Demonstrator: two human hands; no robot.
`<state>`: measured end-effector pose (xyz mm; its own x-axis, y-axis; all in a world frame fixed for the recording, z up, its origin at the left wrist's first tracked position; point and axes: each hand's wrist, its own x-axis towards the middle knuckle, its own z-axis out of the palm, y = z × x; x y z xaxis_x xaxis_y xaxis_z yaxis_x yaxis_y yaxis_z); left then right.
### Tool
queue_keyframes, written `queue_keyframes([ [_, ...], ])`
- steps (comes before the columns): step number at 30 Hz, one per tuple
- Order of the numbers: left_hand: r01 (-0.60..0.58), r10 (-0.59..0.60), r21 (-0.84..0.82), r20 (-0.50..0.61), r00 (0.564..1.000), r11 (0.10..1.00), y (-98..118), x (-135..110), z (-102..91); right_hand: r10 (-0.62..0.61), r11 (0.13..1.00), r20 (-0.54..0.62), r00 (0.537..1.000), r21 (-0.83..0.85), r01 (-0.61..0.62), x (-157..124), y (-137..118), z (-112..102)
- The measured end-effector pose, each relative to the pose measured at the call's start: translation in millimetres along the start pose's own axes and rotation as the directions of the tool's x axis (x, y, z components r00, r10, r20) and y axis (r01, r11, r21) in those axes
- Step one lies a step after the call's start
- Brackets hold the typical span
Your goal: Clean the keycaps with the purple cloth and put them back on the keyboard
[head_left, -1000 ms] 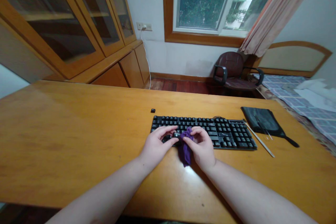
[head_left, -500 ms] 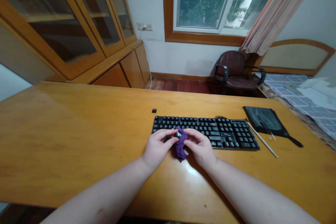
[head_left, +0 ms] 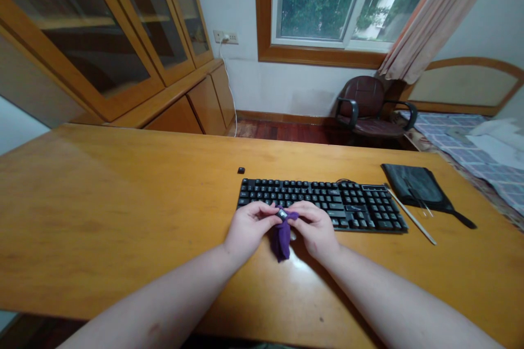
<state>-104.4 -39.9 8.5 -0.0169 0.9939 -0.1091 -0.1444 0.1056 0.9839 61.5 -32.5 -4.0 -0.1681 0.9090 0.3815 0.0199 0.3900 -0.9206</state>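
Between the thumb and fingers of my left hand [head_left: 250,228] is a small dark keycap [head_left: 282,214], pinched near the front edge of a black keyboard [head_left: 368,210]. My right hand [head_left: 315,229] is closed on a crumpled purple cloth [head_left: 282,241], which touches the keycap and hangs down below my fingers. Both hands are close together just above the desk, hiding the keyboard's lower left keys. Another black keycap [head_left: 241,170] lies on the desk behind the keyboard's left end.
A thin pale stick [head_left: 413,222] lies against the keyboard's right end. Beside it, a black pouch [head_left: 426,188] has a wire tool [head_left: 418,196] on top. The wooden desk [head_left: 123,218] reaches toward a cabinet [head_left: 172,87]; a chair [head_left: 366,106] stands beyond its far edge.
The purple cloth has shifted around the keycap and now hangs lower, with a fold over to the right. Both hands keep their hold; the view has moved slightly.
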Motion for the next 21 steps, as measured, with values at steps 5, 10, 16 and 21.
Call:
queue_keyframes([
  [5,0.053,-0.054,-0.026,-0.019,0.998,0.998,2.8,2.4,2.1,-0.057,0.994,-0.006,0.998,-0.096,0.056,-2.2,-2.3,0.8],
  [10,0.042,-0.041,0.021,-0.001,0.999,0.999,3.8,0.7,1.4,-0.089,0.985,0.018,0.996,-0.149,0.091,-3.0,-1.5,0.8],
  [16,0.003,-0.005,0.030,0.067,0.998,1.000,1.4,-0.9,1.6,-0.067,0.989,-0.082,0.994,-0.139,0.056,-2.5,-4.9,1.1],
  [21,0.034,-0.036,0.025,0.073,0.997,0.999,1.7,2.1,-1.9,-0.076,0.990,0.031,0.997,-0.118,0.079,-2.6,-3.8,-0.2],
])
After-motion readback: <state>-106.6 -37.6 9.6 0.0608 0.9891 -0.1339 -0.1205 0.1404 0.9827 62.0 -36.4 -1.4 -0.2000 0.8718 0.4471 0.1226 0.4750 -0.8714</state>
